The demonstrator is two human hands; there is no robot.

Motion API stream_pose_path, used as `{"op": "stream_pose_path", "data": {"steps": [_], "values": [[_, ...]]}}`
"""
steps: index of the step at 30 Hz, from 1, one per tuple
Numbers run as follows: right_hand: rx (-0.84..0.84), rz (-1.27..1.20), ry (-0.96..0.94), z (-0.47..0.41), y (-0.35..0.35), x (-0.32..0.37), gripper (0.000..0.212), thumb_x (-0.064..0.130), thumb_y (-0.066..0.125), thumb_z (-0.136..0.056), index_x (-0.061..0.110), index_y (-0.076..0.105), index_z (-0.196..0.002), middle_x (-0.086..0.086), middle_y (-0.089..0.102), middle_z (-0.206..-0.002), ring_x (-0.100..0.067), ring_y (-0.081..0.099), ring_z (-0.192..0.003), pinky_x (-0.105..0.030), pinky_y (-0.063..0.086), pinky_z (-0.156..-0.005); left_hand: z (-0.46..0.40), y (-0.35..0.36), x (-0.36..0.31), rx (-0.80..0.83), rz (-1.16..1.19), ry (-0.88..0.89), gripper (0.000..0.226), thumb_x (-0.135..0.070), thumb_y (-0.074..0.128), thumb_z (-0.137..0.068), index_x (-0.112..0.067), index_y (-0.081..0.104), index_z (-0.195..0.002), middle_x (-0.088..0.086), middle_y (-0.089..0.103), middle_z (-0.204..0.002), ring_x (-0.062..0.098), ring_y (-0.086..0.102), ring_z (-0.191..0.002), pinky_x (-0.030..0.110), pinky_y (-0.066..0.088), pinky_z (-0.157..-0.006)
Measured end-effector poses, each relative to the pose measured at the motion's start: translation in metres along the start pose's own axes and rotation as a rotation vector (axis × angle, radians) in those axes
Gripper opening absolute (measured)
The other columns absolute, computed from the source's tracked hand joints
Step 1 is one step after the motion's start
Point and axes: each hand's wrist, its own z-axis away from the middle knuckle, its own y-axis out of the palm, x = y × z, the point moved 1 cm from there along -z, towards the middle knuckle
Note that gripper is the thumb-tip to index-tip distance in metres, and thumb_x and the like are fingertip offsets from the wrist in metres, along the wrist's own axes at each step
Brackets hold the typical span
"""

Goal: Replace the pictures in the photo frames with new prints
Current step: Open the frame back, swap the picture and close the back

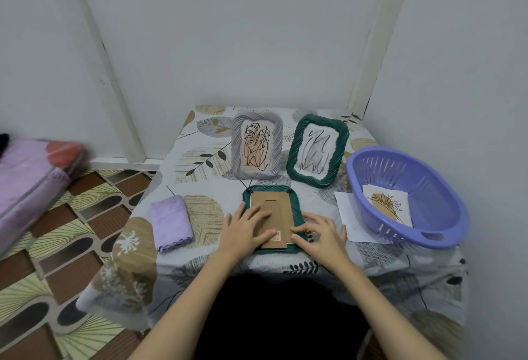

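Note:
A dark green photo frame [291,196] lies face down near the table's front edge, its brown cardboard back [274,208] facing up. My left hand [243,226] rests flat on the left part of that back, fingers spread. My right hand [321,231] touches the frame's lower right edge with its fingertips. Behind it stand a grey frame [257,145] with a black-and-tan line drawing and a second green frame [317,151] with a grey scribble print. A leaf print [390,205] lies in the purple basket [428,176].
A folded lilac cloth [170,222] lies left of the flat frame. A white sheet [350,216] sticks out from under the basket at the right. The leaf-patterned tablecloth [200,159] covers the small table against the wall corner. A pink mattress [31,179] lies on the floor at left.

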Motion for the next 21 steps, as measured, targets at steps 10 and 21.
{"op": "stream_pose_path", "data": {"steps": [10, 21], "values": [[0.200, 0.315, -0.002, -0.001, 0.002, 0.027, 0.044, 0.069, 0.037, -0.083, 0.062, 0.034, -0.126, -0.001, 0.027, -0.147, -0.025, 0.017, -0.137, -0.067, 0.000, -0.104, 0.007, -0.018, 0.018, -0.004, 0.573, 0.008, 0.040, -0.026, 0.044, -0.096, -0.027, 0.041, -0.136, 0.002, 0.023, -0.153, 0.019, 0.010, -0.145, 0.033, 0.011, -0.116], [0.180, 0.346, 0.007, 0.002, 0.005, 0.027, 0.043, 0.069, 0.039, -0.082, 0.061, 0.039, -0.124, 0.001, 0.022, -0.149, -0.024, 0.016, -0.137, -0.067, 0.001, -0.106, 0.019, -0.025, 0.030, 0.108, 0.225, 0.119, 0.058, -0.041, 0.067, -0.080, -0.021, 0.050, -0.132, -0.006, 0.036, -0.148, 0.013, 0.019, -0.143, 0.033, 0.019, -0.115]]}}
